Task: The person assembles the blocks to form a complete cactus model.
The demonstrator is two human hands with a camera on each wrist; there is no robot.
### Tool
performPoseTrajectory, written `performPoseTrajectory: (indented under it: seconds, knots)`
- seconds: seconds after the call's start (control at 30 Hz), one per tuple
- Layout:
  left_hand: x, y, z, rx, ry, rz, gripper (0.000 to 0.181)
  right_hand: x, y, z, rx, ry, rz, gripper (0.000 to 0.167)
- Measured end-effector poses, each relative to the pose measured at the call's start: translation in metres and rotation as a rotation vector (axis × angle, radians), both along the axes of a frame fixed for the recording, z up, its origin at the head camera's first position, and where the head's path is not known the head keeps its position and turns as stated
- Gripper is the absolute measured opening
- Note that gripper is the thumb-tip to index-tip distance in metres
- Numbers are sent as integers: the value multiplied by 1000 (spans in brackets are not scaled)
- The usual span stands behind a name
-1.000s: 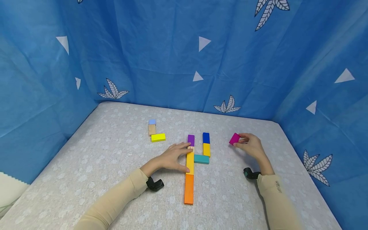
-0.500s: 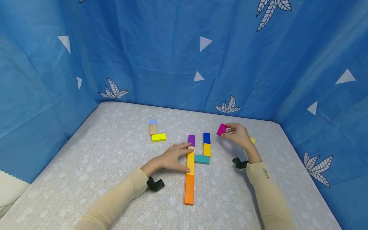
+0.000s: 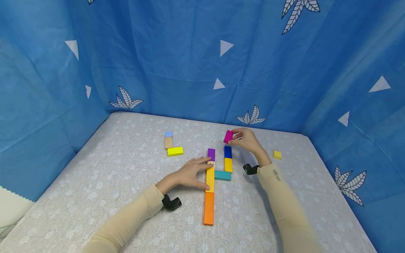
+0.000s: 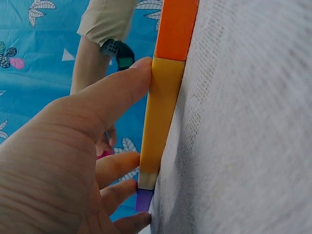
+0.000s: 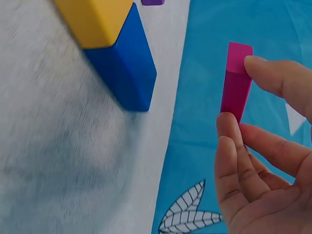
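Note:
My right hand (image 3: 248, 140) pinches a magenta block (image 3: 227, 136) between thumb and fingertips, above the table and just beyond a dark blue block (image 3: 227, 152). That blue block lies end to end with a yellow block (image 3: 228, 165), and a teal block (image 3: 223, 175) lies crosswise below them. My left hand (image 3: 190, 174) rests with spread fingers along a straight row: purple block (image 3: 211, 154), long amber block (image 3: 210, 179), orange block (image 3: 209, 209). In the left wrist view, its thumb touches the amber block near the orange joint; other fingertips reach the purple end.
At the left back, a light blue block (image 3: 168, 134), a wooden block (image 3: 168, 142) and a bright yellow block (image 3: 175, 151) form an L. A small yellow block (image 3: 277, 155) lies at right. Blue curtain (image 3: 177, 63) surrounds the patterned tablecloth (image 3: 126, 168).
My right hand has carried the magenta block leftward and away from me, to beyond the dark blue block. The small yellow block has come into sight. My left hand stays put.

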State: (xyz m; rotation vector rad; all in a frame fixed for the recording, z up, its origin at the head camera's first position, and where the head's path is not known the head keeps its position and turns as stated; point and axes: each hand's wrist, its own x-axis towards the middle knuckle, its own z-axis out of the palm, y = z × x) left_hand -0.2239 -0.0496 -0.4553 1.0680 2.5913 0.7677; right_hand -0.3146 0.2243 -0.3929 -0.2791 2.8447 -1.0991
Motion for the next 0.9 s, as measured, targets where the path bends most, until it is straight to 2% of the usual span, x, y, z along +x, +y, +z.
performPoseTrajectory:
  seconds: [0.47, 0.67, 0.9]
  knots:
    - [-1, 0, -2, -5, -17, 16, 88, -21, -38, -8, 48, -45, 100, 58]
    - [0, 0, -2, 1, -17, 4, 88, -25, -47, -15, 83, -77, 114, 58]
    - [-1, 0, -3, 7, -11, -5, 88, -27, -51, -19, 74, -114, 130, 58]
